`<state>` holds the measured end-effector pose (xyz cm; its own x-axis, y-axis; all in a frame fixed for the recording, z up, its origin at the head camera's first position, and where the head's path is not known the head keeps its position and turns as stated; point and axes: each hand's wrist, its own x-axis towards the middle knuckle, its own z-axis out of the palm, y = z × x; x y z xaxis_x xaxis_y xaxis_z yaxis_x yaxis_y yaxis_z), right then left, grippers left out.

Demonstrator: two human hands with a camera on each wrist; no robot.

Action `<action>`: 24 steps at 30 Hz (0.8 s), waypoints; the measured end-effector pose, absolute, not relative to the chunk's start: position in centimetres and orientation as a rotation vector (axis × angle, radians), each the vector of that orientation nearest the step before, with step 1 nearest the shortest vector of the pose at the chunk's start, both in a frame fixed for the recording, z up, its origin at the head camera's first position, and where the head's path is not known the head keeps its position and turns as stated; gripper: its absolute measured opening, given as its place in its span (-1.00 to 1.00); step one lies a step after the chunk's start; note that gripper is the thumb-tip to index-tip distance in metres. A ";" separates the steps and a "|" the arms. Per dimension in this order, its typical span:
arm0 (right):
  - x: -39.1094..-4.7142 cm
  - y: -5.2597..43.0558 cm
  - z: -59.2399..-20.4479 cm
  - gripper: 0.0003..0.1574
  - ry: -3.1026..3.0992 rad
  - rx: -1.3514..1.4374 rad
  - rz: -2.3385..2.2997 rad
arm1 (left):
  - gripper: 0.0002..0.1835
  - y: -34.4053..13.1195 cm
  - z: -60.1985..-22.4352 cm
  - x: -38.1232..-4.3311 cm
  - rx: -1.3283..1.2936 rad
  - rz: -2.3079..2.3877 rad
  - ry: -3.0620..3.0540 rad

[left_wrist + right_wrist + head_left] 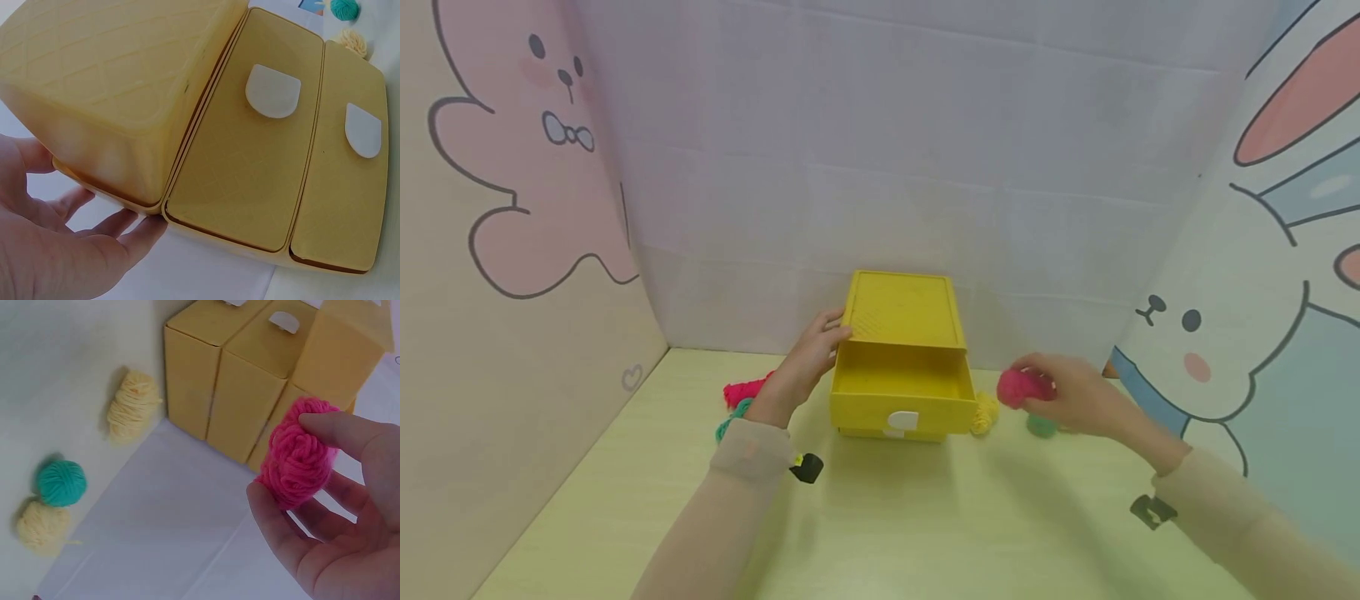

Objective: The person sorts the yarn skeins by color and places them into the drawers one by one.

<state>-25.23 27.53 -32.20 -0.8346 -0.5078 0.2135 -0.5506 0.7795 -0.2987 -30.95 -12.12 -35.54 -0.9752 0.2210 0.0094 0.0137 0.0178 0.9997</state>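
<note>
A yellow drawer box (pixel 904 310) stands near the back wall, its top drawer (pixel 865 410) pulled out and bare inside where I can see. My left hand (pixel 805 362) rests against the box's left side near the upper corner. In the left wrist view, the fingertips of that hand (pixel 69 231) touch the side, with the thumb at the edge. To the right of the box, my right hand (pixel 1078 396) holds a pink ball of yarn (pixel 300 456) above the table, pinched between thumb and fingers. The lower drawers (pixel 250 169) are shut, with white tab handles.
Right of the box lie a cream yarn bundle (pixel 132 407), a teal yarn ball (pixel 61 482) and another cream bundle (pixel 42 528). On the left are a pink yarn bundle (pixel 745 392) and a teal one (pixel 730 421), partly behind my left arm. Printed panels stand at both sides.
</note>
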 end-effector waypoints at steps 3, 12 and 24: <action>-25.2 26.7 -30.7 -0.53 -2.798 0.888 0.504 | -0.32 -12.2 -35.6 -31.0 0.254 2.088 2.123; -24.9 23.2 -27.5 -0.52 -2.716 0.971 0.521 | -0.30 -12.4 -35.8 -31.2 0.282 2.088 2.108; -26.0 15.8 -27.3 -0.51 -2.737 1.095 0.509 | -0.29 -12.3 -35.7 -31.0 0.285 2.103 2.094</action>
